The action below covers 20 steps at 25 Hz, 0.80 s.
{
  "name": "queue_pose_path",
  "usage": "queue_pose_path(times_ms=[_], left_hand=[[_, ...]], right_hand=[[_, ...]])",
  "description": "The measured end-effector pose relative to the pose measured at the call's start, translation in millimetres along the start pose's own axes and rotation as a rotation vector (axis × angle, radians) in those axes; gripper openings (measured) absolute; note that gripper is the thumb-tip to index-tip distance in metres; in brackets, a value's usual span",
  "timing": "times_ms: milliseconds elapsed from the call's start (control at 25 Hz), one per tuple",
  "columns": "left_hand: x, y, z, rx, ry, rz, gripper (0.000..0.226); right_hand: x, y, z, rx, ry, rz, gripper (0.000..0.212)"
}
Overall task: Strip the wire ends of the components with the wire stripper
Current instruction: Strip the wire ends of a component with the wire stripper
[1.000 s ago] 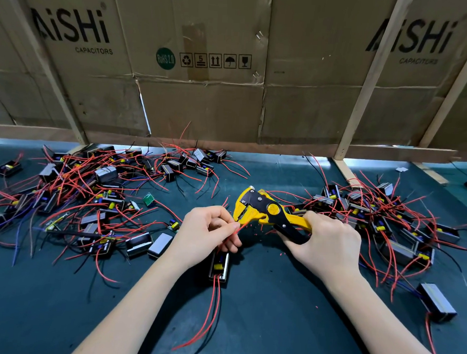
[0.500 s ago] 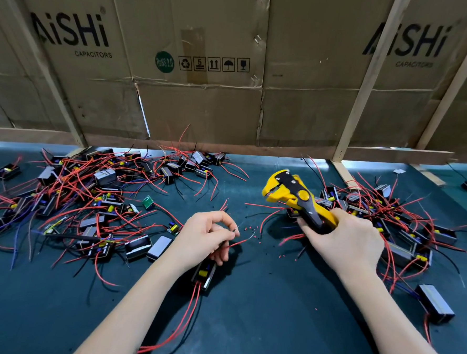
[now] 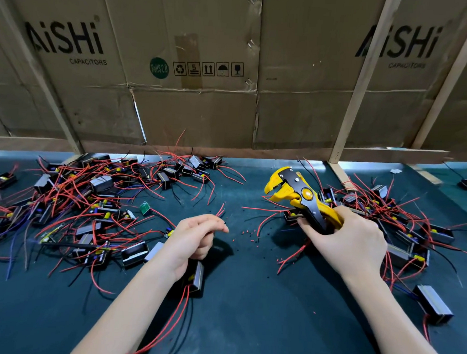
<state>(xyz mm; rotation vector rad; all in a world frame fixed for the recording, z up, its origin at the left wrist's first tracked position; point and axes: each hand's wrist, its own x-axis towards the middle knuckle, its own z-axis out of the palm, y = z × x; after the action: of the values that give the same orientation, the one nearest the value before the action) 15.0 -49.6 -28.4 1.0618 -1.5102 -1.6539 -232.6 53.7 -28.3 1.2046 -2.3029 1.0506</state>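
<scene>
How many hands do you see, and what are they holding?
2. The left hand pinches thin wires over a component on the mat. The right hand grips the yellow wire stripper further right.

left hand fingers curled, right hand gripping, forearms extended

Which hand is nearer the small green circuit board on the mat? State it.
Left. The left hand is just right of the green circuit board, holding a component's wires. The right hand, gripping the wire stripper, is far across the mat.
</scene>
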Motion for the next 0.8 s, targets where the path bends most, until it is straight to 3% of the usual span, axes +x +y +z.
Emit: queue_pose_path(times_ms=[280,440,800], left_hand=[[2,0,2,0.057,0.016,0.056,0.019],[0,4,3,0.098,-0.006,-0.002,0.024],[-1,5,1,0.144,0.033,0.058,0.021]], right_hand=[[5,6,-8,0.032,0.021,0.081,0.050],[7,10,-13,0.054,0.034,0.117,0.049],[7,11,-11,0.045,0.021,0.107,0.053]])
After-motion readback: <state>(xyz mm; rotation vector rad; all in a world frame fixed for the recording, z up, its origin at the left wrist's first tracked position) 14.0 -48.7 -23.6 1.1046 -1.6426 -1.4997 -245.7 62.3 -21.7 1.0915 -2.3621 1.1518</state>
